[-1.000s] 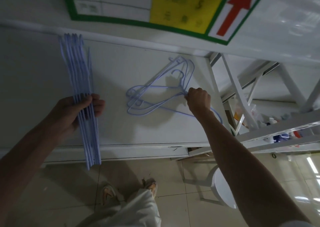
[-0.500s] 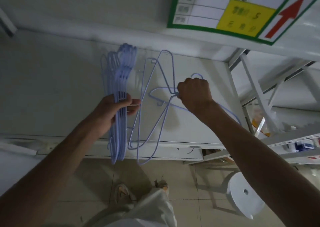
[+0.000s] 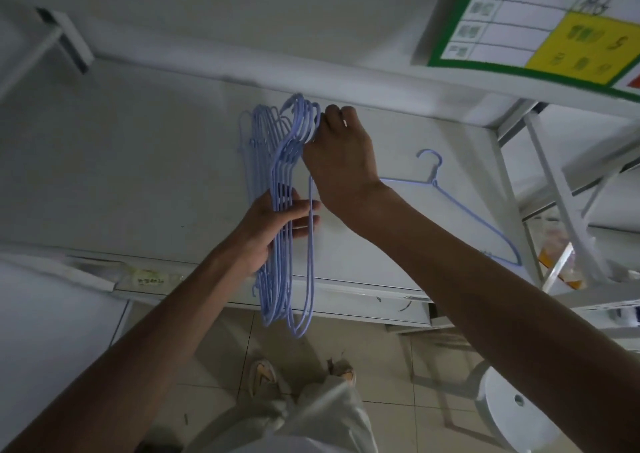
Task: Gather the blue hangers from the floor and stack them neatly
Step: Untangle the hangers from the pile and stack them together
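A bundle of several light blue wire hangers [image 3: 282,210] stands on edge above the white table [image 3: 138,161], its lower end hanging past the table's front edge. My left hand [image 3: 277,225] grips the bundle around its middle. My right hand [image 3: 337,154] presses against the bundle's top, fingers closed on the hooks and on the outermost hanger, which bows a little away from the others. One single blue hanger [image 3: 460,203] lies flat on the table to the right, partly hidden under my right forearm.
A white metal rack [image 3: 568,189] with slanted struts stands at the right, holding orange-labelled packs. A green-framed sign [image 3: 540,33] hangs above it. A white round stool [image 3: 512,418] stands on the tiled floor at lower right. My legs and shoes are below.
My right hand carried the loose hangers left and joined them to the bundle in my left hand. One hanger stayed behind on the table. The view shifted left.
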The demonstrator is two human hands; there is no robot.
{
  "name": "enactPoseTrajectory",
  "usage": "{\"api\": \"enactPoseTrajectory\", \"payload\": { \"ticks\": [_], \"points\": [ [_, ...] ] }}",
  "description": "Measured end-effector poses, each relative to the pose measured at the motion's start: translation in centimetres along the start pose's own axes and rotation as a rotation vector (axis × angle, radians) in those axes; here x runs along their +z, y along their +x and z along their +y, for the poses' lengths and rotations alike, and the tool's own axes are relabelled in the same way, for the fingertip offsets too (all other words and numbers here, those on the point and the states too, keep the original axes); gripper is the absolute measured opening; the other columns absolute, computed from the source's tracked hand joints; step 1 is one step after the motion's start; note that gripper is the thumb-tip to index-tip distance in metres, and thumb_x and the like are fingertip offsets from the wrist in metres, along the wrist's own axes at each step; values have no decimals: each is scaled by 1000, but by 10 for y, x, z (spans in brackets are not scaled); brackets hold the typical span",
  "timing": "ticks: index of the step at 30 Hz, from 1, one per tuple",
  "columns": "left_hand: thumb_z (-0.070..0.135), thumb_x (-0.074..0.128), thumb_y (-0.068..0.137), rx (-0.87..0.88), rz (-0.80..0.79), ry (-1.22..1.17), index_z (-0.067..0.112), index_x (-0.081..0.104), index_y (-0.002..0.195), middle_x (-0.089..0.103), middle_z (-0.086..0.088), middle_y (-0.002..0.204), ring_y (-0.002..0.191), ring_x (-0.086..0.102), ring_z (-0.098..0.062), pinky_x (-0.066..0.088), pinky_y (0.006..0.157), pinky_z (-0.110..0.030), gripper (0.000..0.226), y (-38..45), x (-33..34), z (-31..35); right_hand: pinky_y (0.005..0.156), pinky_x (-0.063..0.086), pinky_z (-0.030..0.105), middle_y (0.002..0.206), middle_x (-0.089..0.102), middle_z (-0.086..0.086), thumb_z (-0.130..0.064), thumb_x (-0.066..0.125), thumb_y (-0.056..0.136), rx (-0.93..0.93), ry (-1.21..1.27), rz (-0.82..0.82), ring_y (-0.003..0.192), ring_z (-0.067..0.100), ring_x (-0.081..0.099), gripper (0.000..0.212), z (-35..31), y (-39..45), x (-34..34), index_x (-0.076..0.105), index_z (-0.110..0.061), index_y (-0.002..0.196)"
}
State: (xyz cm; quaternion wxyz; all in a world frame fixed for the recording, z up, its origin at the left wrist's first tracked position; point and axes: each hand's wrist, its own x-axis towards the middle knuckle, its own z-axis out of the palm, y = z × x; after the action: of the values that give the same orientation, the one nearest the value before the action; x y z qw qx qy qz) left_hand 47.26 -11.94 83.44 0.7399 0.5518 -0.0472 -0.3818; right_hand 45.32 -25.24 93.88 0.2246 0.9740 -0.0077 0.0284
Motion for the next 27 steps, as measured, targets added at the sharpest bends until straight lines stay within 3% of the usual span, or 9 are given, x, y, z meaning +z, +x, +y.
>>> {"api": "enactPoseTrajectory", "payload": {
  "ticks": [2,5,7,10,13,18,20,23,27],
  "points": [
    [8,69,92,27,31,18,11,58,90,79,-8,93,88,78,-28,61,69,-32,11,-1,-4,2,126,15,52,123,63,16,-7,56,92,-57,65,160,131,38,48,26,4,-7,1,74,-10,109],
    [9,66,94,58,47,-12,7,58,98,79,-9,96,85,78,-26,61,68,-31,10,-3,-13,6,108,46,43,118,66,13,-6,66,90,-58,705,620,119,32,60,21,10,-36,8,77,-7,107],
    [7,65,94,65,54,-48,7,58,105,79,-10,96,83,77,-27,61,67,-32,13,-4,-19,9,93,54,39,113,66,6,-5,63,92,224,1181,737,110,23,64,20,-3,-63,16,72,-9,109],
    [7,71,90,49,53,-71,5,62,114,78,-15,95,80,76,-31,61,70,-36,26,-6,-22,12,99,54,48,123,66,10,-15,60,101,589,1642,187,114,22,65,32,-39,-73,40,59,-10,132],
    [11,75,87,81,57,22,4,71,108,76,-21,97,87,75,-36,62,79,-45,22,-6,-22,8,103,54,49,122,72,16,-34,48,108,582,2010,-309,114,27,69,41,-56,-54,62,59,-9,139],
    [11,76,86,123,122,116,2,72,113,77,-23,101,92,76,-36,63,80,-42,30,-12,-38,2,90,60,48,117,74,21,-30,51,107,385,2179,-305,104,40,72,38,-66,-31,76,67,-5,130],
    [11,77,85,130,142,104,0,73,112,77,-24,100,91,77,-36,63,81,-40,30,-15,-45,5,86,60,50,117,72,24,-27,54,106,341,2239,-290,97,38,71,35,-68,-24,78,65,-6,133],
    [7,74,88,135,145,72,1,73,110,79,-20,96,86,78,-31,63,76,-35,23,-17,-50,9,75,60,40,112,73,25,-29,58,103,302,2234,-285,86,30,71,37,-70,-13,75,67,-3,128],
    [10,69,93,176,110,87,-2,68,121,76,-24,106,94,76,-32,62,80,-36,30,-12,-52,26,83,60,45,121,66,35,-27,61,102,256,2244,-329,98,38,70,39,-67,6,69,67,5,123]
  ]
}}
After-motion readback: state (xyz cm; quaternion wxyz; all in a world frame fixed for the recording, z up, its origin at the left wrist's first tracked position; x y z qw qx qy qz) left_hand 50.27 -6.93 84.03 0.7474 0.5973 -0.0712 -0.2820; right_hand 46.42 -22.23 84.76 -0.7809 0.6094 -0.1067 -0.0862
